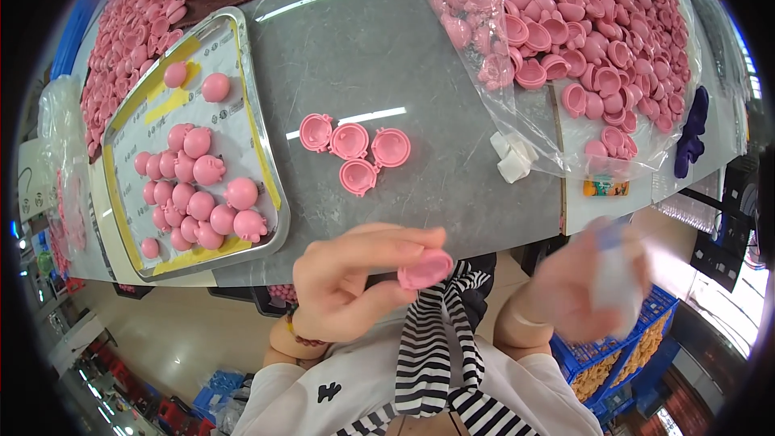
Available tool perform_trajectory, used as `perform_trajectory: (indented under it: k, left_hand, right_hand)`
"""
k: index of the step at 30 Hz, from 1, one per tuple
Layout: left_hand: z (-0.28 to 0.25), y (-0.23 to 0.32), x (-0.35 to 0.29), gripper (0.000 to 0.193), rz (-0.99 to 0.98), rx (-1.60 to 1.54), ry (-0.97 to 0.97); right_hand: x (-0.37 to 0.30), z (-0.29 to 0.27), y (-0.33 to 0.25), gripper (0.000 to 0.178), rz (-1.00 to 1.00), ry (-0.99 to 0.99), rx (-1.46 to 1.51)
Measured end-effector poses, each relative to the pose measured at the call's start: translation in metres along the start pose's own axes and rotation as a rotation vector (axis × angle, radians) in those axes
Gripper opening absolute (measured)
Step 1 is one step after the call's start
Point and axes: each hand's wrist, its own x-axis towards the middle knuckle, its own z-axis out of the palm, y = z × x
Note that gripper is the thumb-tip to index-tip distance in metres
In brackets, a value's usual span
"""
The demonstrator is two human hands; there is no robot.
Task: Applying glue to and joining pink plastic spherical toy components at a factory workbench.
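Observation:
Near the table's front edge, my left hand (343, 281) is closed, pinching a pink plastic half shell (426, 270) between thumb and fingers, its hollow side up. To the right, my right hand (565, 295) is smeared by motion. A whitish bottle (617, 282) with a blue top is in its grip, too blurred to make out fully. Beyond my left hand, several more hollow pink half shells (349, 142) lie grouped on the grey table (420, 178), open sides up. None of them is touched by either hand.
At the left, a metal tray (275, 173) bears several closed pink balls (199, 206), some with small ears. Heaps of pink shells lie at the far left (133, 28) and far right (597, 32). Crumpled white tissue (513, 157) and a purple cloth (691, 133) lie right.

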Motion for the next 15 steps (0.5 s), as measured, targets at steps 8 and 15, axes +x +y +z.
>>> perform_trajectory:
  k: [8,15]
  left_hand:
    - [-0.002,-0.006,-0.004,0.03,-0.4,-0.893,-0.03]
    - [-0.003,-0.007,-0.002,0.033,-0.378,-1.002,-0.096]
  right_hand:
    - [0.067,-0.159,0.065,0.04,0.429,0.257,-0.673]
    - [0.065,-0.166,0.081,0.043,0.451,0.195,-0.721]
